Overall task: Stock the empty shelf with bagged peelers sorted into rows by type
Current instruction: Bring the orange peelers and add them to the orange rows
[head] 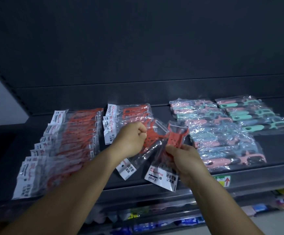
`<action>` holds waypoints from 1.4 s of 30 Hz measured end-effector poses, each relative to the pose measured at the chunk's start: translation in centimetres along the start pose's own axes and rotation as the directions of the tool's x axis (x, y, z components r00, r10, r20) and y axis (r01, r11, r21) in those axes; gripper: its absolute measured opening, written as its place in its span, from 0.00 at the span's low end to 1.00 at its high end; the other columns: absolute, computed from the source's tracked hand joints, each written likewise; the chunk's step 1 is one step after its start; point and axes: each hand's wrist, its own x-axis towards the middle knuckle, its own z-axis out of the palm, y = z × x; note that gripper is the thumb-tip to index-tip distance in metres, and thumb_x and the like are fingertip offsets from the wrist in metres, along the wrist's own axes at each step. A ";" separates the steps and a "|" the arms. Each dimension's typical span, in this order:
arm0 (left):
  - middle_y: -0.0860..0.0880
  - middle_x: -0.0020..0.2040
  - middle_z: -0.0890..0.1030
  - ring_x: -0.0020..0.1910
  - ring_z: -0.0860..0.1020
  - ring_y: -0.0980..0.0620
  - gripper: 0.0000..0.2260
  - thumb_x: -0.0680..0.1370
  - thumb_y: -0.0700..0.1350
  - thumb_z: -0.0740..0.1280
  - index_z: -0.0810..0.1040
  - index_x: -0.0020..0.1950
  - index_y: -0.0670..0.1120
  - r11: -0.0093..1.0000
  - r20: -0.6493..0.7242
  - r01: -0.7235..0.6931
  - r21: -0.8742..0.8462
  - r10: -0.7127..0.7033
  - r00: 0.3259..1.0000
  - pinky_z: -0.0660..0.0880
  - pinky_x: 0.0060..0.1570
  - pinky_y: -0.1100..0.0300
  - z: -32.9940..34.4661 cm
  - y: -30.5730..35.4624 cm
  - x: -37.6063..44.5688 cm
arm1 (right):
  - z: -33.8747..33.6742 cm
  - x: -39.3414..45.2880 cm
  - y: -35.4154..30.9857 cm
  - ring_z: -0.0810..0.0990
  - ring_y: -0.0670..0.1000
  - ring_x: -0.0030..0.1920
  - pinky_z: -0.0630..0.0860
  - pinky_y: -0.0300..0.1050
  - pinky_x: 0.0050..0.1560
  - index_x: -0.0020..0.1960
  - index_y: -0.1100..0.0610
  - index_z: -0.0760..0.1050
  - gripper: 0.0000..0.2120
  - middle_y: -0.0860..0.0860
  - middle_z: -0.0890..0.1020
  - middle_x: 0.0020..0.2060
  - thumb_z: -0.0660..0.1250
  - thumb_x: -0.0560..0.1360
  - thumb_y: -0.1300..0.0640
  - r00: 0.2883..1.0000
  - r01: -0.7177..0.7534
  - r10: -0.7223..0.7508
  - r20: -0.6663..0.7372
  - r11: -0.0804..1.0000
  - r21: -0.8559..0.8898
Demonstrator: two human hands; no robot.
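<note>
The shelf (154, 177) carries two red rows and a pink-and-mint spread to the right. Left hand (131, 139) pinches one red bag (143, 151), right hand (183, 160) grips another (168, 165), both above the unfinished second row (129, 116). The slick film could slip and land skewed across the rows.

Dim, bluish cast overall. Dark shelf (137, 116) back at 12 o'clock. Glare on plastic bags (222, 133) toward 3 o'clock. Soft blur throughout; wide-angle bending at edges, strongest 9 o'clock.
</note>
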 end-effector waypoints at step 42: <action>0.48 0.72 0.69 0.63 0.74 0.50 0.20 0.80 0.42 0.63 0.68 0.71 0.47 0.957 0.244 -0.039 0.286 -0.033 0.969 0.71 0.57 0.61 -1.8 -1.4 0.4 | -0.3 1.6 0.5 0.81 0.52 0.47 0.66 0.37 0.41 0.47 0.53 0.81 0.06 0.50 0.85 0.45 0.66 0.74 0.54 0.936 0.266 -0.348 0.044 0.623 -0.735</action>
